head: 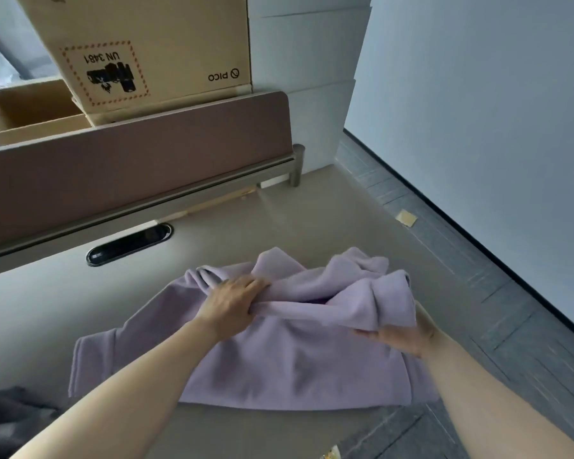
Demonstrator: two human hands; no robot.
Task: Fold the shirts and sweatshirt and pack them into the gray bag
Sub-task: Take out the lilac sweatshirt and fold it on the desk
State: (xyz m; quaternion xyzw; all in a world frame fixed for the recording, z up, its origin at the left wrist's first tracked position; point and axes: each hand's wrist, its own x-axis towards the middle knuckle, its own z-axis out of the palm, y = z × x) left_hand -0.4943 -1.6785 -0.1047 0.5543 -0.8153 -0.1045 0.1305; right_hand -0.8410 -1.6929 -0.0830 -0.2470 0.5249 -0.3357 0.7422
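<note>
The desk (312, 207) is filling most of the view, pale beige, with a brown divider panel (130, 167) standing along its far edge. Behind that panel a big cardboard box (153, 38) is sitting, printed with a red-dashed label, and a smaller open box (30, 111) is sitting beside it at the far left. To the right of the desk the grey floor (478, 293) is running along a pale wall (478, 111).

A lilac sweatshirt (279, 359) is lying spread across the near half of the desk, reaching its right edge. Its lower part is lying flat, a sleeve is trailing toward the near left, and its far part is being bunched up into soft folds.

The left hand (227, 304) is pressing down on the middle of the bunched cloth, its fingers (252, 286) curling into a fold and gripping it. The right hand (401, 332) is sitting at the sweatshirt's right side near the desk's right edge, mostly tucked under a raised flap of cloth; its thumb is lying straight along the fabric, and I cannot tell whether its fingers are grasping the flap.

A dark heap of cloth (10, 415) is lying at the near left corner. A black oval cable slot (130, 243) is sitting in the desk near the divider. A small tan scrap (406, 217) is lying on the floor just off the right edge.
</note>
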